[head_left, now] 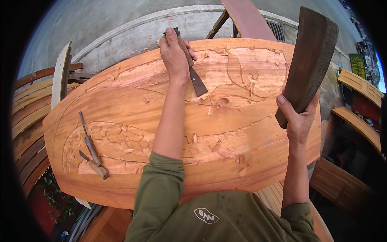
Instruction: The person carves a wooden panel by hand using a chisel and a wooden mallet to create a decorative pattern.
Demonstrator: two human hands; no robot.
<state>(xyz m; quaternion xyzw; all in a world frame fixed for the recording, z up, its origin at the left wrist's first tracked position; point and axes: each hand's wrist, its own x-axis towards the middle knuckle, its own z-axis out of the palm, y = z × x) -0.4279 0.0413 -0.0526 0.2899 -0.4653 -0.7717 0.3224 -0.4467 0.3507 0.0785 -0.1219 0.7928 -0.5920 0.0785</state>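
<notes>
My left hand (175,54) is closed round the wooden handle of a wide flat chisel (198,82). Its dark blade slants down to the carved wooden panel (225,121), the edge at or just above the surface. Raised on the right, my right hand (299,117) grips the lower end of a thick dark wooden mallet (310,60), which points up and away. Scrolls and leaf shapes are cut into the panel, and wood shavings (226,153) lie scattered over it. Two slim carving tools with wooden handles, a long one (89,139) and a short one (98,169), rest on its left part.
Curved wooden boards (34,105) are stacked at the left. Beyond the far edge are a reddish plank (250,20) on a support and a concrete pavement (133,36) with fallen chips. Wooden panels (338,183) stand at the right.
</notes>
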